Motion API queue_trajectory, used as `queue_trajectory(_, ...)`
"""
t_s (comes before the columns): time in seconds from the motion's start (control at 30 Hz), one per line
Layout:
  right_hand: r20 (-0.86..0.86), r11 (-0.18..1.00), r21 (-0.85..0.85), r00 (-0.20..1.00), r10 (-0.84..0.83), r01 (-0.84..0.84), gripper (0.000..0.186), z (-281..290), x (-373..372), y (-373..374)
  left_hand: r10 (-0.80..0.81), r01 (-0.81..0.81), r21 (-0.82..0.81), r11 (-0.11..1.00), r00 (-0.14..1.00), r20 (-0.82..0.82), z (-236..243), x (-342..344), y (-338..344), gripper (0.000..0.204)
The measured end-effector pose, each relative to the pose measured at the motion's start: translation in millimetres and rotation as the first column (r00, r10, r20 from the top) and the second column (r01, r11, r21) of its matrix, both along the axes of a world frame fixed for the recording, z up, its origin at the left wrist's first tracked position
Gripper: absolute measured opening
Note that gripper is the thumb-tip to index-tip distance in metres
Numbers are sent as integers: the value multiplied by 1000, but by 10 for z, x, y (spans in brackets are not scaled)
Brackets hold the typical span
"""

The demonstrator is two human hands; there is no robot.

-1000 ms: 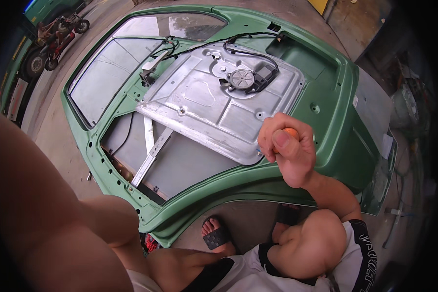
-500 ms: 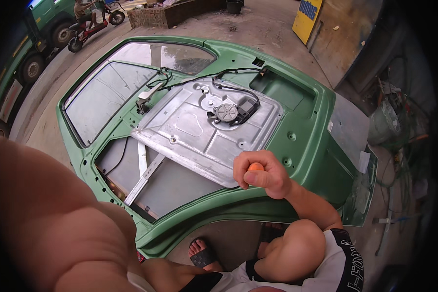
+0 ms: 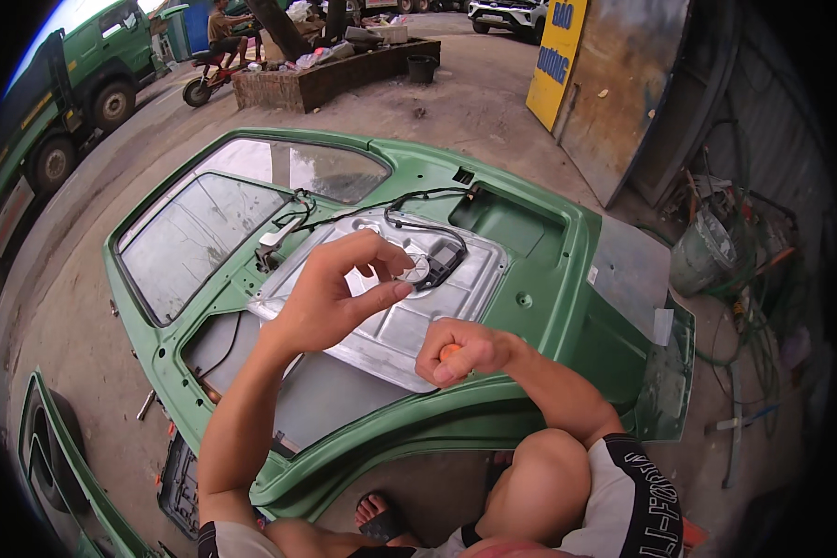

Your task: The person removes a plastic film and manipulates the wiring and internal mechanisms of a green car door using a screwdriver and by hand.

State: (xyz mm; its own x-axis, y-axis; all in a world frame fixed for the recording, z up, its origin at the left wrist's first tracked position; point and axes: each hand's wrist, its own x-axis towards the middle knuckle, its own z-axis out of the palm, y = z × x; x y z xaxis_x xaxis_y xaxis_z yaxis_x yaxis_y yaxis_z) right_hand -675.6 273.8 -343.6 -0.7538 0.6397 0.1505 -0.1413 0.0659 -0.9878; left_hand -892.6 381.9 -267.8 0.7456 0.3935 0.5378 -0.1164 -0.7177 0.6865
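A green vehicle door lies flat in front of me, its inner side up. Bolted-looking over its opening is a silver metal panel, tilted across the hole, carrying a round motor with a black housing. My left hand hovers over the panel, thumb and curled fingers apart, with nothing visible between them. In a fist at the panel's near edge, my right hand grips something with a rounded orange end, probably a handle; the rest is hidden.
Black wiring runs across the door's far part. At lower left stand another green door part and a black plastic piece. A bucket and hoses are at right. Farther off are a green truck and a person on a red bike.
My left arm has moved from close in front of the camera to out over the metal panel. The right hand keeps its grip on the orange-ended thing. The view has tipped up.
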Motion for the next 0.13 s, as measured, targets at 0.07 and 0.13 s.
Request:
queue_trajectory(0.07, -8, 991, -82, 994, -107, 106, 41, 16, -102, -128, -148, 75, -308, 949, 964, -223, -232, 42, 73, 26)
queue_trajectory(0.13, -37, 734, -42, 733, -680, 678, 42, 29, -258, -351, -271, 176, -241, 955, 848, -456, -474, 79, 169, 32)
